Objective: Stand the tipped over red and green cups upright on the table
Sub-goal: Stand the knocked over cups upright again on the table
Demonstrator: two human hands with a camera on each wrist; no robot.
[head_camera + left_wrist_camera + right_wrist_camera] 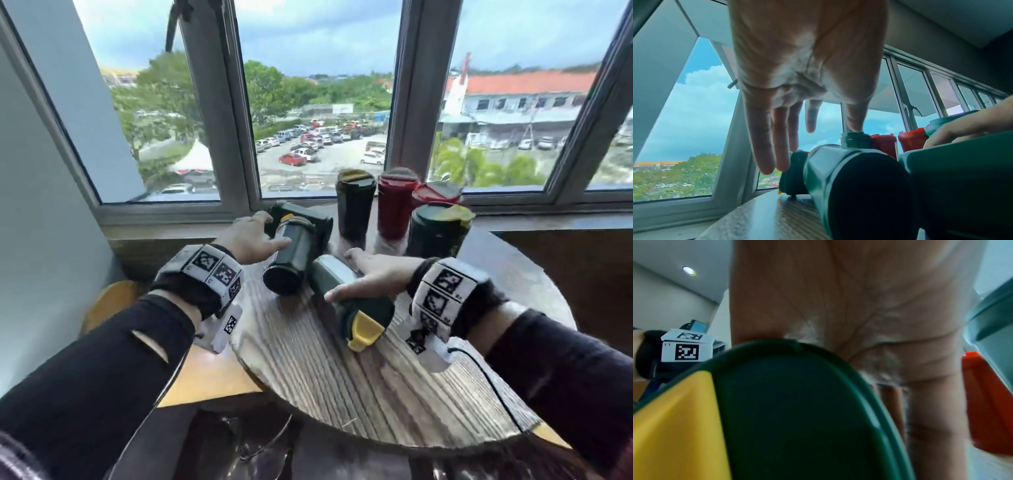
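Observation:
Three green cups lie tipped on the round wooden table (308,377). My left hand (267,233) (812,146) spreads over the left one (291,260) (849,178), whose dark base faces me; the fingers are straight and the thumb lies along its side. A second cup (308,219) lies crosswise just behind it. My right hand (346,275) (859,321) grips the third green cup (342,298) (797,402) round its body, thumb on the near side and fingers over the far side. Its lid with a yellow flap (364,330) (674,418) points toward me.
Several cups stand upright by the window sill: a dark green one (354,205), two red ones (397,205) (435,195) and a green one (438,236) nearest my right hand. A yellow seat (113,301) sits left of the table. A black cable (479,370) crosses the table's right side.

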